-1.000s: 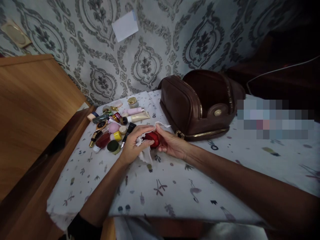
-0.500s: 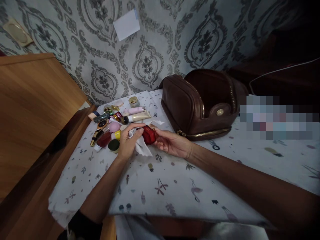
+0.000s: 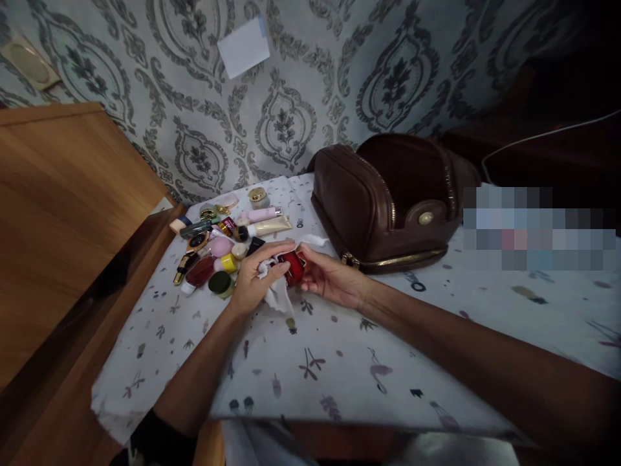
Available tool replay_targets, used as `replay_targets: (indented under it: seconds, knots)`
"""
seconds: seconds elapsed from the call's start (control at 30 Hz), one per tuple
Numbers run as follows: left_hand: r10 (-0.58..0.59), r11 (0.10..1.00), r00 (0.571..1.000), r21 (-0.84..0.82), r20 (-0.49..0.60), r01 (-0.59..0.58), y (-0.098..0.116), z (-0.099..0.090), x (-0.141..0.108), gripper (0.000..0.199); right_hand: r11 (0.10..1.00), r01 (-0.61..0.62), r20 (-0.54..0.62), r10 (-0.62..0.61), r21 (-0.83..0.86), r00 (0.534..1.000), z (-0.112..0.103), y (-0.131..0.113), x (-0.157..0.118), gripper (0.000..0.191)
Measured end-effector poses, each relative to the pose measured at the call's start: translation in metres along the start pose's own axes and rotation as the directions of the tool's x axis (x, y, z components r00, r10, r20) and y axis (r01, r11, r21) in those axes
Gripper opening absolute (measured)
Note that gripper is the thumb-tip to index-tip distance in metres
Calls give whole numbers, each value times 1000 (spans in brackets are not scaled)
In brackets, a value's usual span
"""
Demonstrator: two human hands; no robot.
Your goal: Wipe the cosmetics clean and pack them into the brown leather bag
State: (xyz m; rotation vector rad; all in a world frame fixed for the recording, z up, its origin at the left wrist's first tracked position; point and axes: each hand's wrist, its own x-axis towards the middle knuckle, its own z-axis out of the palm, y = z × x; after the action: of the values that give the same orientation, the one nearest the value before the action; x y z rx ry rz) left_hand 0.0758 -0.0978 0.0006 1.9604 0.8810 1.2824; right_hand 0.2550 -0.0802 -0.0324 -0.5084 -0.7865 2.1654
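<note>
My right hand (image 3: 332,278) grips a small, shiny red container (image 3: 293,268) by its right end, fingers curled around it. It looks like a glossy perfume bottle or jar, but its exact kind is unclear. From the other side my left hand (image 3: 255,278) presses a crumpled white tissue (image 3: 276,296) to its surface, the thumb lying over the front. Both hands are just above the patterned cloth. Close to the left hand stand a dark-lidded jar (image 3: 221,283), a yellow-banded bottle (image 3: 226,263) and a black item (image 3: 255,244) partly covered by the fingers.
An open brown cosmetic bag (image 3: 359,200) stands at the back right. Several tubes, bottles and compacts lie at the left, among them a cream tube (image 3: 270,225) and a pink tube (image 3: 261,214). A wooden cabinet (image 3: 72,194) borders the table's left side.
The red container has turned in my hands and shows a different side. The tissue has shifted with it, and my left hand has moved slightly to the right.
</note>
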Motion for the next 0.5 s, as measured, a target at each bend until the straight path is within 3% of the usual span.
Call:
replay_targets:
  seconds: [0.13, 0.33, 0.4, 0.5]
  knots:
    - [-39, 999, 994, -11, -103, 38, 0, 2, 0, 20, 1000, -7, 60, 8, -21, 998, 0, -1, -2, 27]
    - [-131, 991, 942, -55, -310, 120, -4, 0, -2, 15, 996, -8, 149, 21, -88, 989, -1, -1, -3, 31]
    - [-94, 996, 957, -33, -274, 89, -2, 0, -2, 15, 995, -21, 148, 36, -99, 988, -2, 0, -2, 31]
    - [16, 1000, 994, 25, -108, -14, 3, 0, -1, 20, 995, -49, 129, 60, -91, 990, -3, 1, -1, 33]
